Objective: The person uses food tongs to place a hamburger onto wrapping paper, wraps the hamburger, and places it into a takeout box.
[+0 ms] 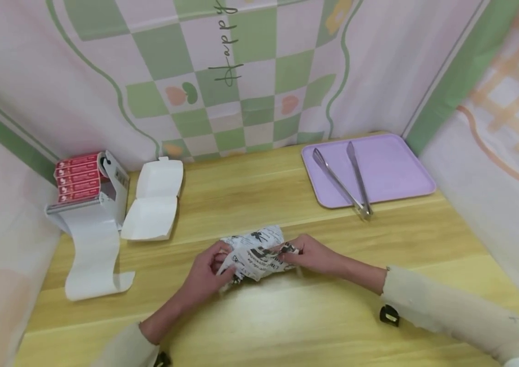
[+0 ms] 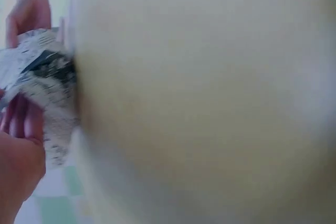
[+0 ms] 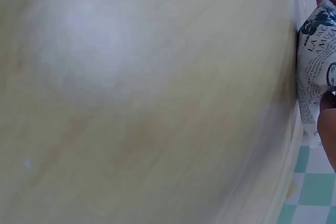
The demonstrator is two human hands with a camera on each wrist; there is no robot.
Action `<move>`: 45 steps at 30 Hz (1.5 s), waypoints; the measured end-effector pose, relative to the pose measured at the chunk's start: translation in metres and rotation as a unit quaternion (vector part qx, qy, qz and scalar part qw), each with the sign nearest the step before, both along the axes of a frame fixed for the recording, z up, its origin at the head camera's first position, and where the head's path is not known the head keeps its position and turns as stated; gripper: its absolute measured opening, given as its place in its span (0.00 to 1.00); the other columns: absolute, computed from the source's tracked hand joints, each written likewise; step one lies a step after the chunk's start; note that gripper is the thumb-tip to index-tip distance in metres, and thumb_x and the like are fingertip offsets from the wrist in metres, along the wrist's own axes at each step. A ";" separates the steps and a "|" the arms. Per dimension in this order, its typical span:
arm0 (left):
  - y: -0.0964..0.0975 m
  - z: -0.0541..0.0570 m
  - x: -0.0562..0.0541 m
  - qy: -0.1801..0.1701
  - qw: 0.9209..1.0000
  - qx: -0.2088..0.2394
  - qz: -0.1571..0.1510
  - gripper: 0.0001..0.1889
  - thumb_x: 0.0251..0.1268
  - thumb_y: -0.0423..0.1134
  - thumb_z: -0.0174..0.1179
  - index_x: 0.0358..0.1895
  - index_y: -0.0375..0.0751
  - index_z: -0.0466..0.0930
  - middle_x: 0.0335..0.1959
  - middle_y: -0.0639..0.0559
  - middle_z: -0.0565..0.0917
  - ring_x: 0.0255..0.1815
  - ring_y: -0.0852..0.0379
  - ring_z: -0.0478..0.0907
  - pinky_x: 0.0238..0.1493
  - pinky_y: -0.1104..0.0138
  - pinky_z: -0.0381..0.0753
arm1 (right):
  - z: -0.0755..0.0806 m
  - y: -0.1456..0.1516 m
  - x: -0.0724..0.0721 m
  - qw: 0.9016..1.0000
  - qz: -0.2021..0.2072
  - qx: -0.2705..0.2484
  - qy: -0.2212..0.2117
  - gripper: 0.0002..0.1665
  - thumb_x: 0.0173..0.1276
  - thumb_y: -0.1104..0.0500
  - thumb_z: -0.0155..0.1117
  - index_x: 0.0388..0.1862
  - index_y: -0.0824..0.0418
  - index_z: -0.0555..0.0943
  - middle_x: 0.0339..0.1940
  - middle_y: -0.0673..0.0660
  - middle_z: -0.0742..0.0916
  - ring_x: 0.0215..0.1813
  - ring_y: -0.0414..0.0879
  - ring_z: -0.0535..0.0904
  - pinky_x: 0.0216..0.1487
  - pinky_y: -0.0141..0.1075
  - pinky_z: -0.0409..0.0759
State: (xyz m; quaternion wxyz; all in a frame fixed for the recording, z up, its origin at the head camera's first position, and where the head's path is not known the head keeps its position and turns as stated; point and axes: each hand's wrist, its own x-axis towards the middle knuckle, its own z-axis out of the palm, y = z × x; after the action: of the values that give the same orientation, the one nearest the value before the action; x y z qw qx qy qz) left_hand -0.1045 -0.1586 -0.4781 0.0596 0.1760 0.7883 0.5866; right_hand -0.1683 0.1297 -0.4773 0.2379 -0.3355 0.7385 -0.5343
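Head view shows the left hand curled round one end of a crumpled, printed wrapping-paper bundle, thumb on its near side; the right hand pinches the other end. The bundle is mid-desk, nearer the person than the purple tray.

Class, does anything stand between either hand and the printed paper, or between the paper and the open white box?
Nothing visible does. The left hand and right hand both hold the paper. Between it and the white box, only bare table shows, with the left hand just beside that path.
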 end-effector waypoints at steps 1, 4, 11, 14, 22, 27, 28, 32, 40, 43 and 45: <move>0.001 0.003 -0.001 0.012 1.000 -0.012 -0.010 0.07 0.64 0.29 0.64 0.43 0.37 0.78 0.32 0.39 0.86 0.27 0.71 0.78 0.27 0.77 0.80 | 0.001 0.000 0.000 1.000 -0.002 0.006 0.002 0.20 0.73 0.64 0.55 0.18 0.68 0.79 0.48 0.66 0.89 0.21 0.29 0.66 0.24 0.25 0.70; 0.004 0.010 -0.004 0.069 0.995 -0.071 -0.035 0.04 0.67 0.35 0.64 0.41 0.41 0.81 0.30 0.46 0.84 0.30 0.68 0.78 0.30 0.75 0.82 | 0.005 -0.001 0.000 1.000 -0.017 0.023 -0.002 0.22 0.75 0.62 0.53 0.22 0.69 0.83 0.50 0.63 0.89 0.15 0.31 0.56 0.16 0.26 0.58; 0.004 0.014 -0.014 -0.073 0.995 -0.070 0.011 0.11 0.73 0.38 0.57 0.49 0.37 0.84 0.41 0.43 0.88 0.36 0.60 0.84 0.39 0.68 0.85 | 0.003 -0.003 -0.005 0.991 -0.073 0.008 -0.109 0.27 0.79 0.55 0.49 0.35 0.78 0.83 0.40 0.67 0.90 0.31 0.35 0.86 0.36 0.29 0.83; 0.002 0.010 -0.021 -0.156 0.987 -0.022 0.025 0.14 0.73 0.38 0.56 0.52 0.32 0.82 0.44 0.38 0.88 0.36 0.58 0.85 0.40 0.66 0.85 | -0.001 -0.005 -0.009 0.977 -0.085 -0.049 -0.187 0.25 0.78 0.57 0.49 0.43 0.81 0.81 0.42 0.63 0.90 0.43 0.40 0.89 0.50 0.33 0.85; 0.001 0.005 -0.025 -0.230 0.971 0.051 0.042 0.15 0.74 0.34 0.52 0.51 0.23 0.79 0.41 0.40 0.88 0.35 0.57 0.85 0.40 0.67 0.86 | -0.002 -0.010 -0.012 0.944 -0.098 -0.104 -0.296 0.15 0.75 0.61 0.53 0.37 0.62 0.87 0.48 0.59 0.90 0.52 0.42 0.86 0.62 0.34 0.80; 0.002 0.003 -0.024 -0.243 0.966 0.057 0.065 0.14 0.74 0.33 0.52 0.50 0.23 0.80 0.39 0.42 0.88 0.36 0.57 0.85 0.42 0.66 0.85 | 0.000 -0.014 -0.013 0.940 -0.120 -0.088 -0.308 0.14 0.74 0.60 0.55 0.41 0.67 0.86 0.49 0.61 0.90 0.52 0.43 0.86 0.61 0.36 0.81; 0.002 0.003 -0.024 -0.246 0.965 0.055 0.068 0.14 0.74 0.33 0.52 0.50 0.24 0.80 0.39 0.42 0.88 0.36 0.57 0.85 0.42 0.66 0.85 | 0.000 -0.014 -0.013 0.941 -0.123 -0.083 -0.306 0.15 0.74 0.60 0.55 0.43 0.69 0.85 0.49 0.62 0.89 0.52 0.44 0.87 0.60 0.36 0.81; 0.000 0.001 -0.024 -0.246 0.966 0.045 0.068 0.14 0.74 0.34 0.52 0.49 0.24 0.80 0.39 0.42 0.88 0.36 0.57 0.84 0.43 0.66 0.85 | -0.001 -0.014 -0.012 0.954 -0.141 -0.035 -0.261 0.19 0.75 0.58 0.57 0.46 0.77 0.82 0.48 0.65 0.89 0.49 0.46 0.88 0.56 0.36 0.84; -0.003 0.000 -0.027 -0.247 0.965 0.036 0.073 0.14 0.74 0.36 0.54 0.47 0.25 0.81 0.36 0.44 0.88 0.33 0.58 0.84 0.39 0.68 0.85 | 0.000 -0.015 -0.012 0.970 -0.151 0.055 -0.183 0.21 0.74 0.55 0.59 0.38 0.75 0.85 0.39 0.64 0.91 0.32 0.41 0.86 0.34 0.30 0.82; -0.002 0.000 -0.027 -0.219 0.971 -0.001 0.095 0.12 0.73 0.37 0.56 0.43 0.29 0.83 0.33 0.45 0.88 0.29 0.58 0.84 0.35 0.67 0.85 | 0.002 -0.017 -0.011 0.967 -0.166 0.089 -0.169 0.21 0.73 0.54 0.61 0.25 0.68 0.84 0.31 0.60 0.91 0.22 0.38 0.77 0.24 0.28 0.72; -0.002 -0.001 -0.028 -0.174 0.978 -0.049 0.107 0.11 0.72 0.38 0.58 0.38 0.33 0.85 0.29 0.47 0.88 0.26 0.59 0.82 0.31 0.68 0.84 | 0.004 -0.019 -0.010 0.965 -0.178 0.112 -0.158 0.24 0.71 0.54 0.62 0.15 0.63 0.79 0.25 0.55 0.90 0.18 0.38 0.69 0.20 0.27 0.65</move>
State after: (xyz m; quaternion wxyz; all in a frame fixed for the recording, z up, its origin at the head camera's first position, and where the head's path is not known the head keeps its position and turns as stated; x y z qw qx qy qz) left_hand -0.1328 -0.1605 -0.4786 0.1409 -0.0172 0.8078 0.5722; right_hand -0.1787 0.1109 -0.4730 0.2884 -0.0810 0.7948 -0.5277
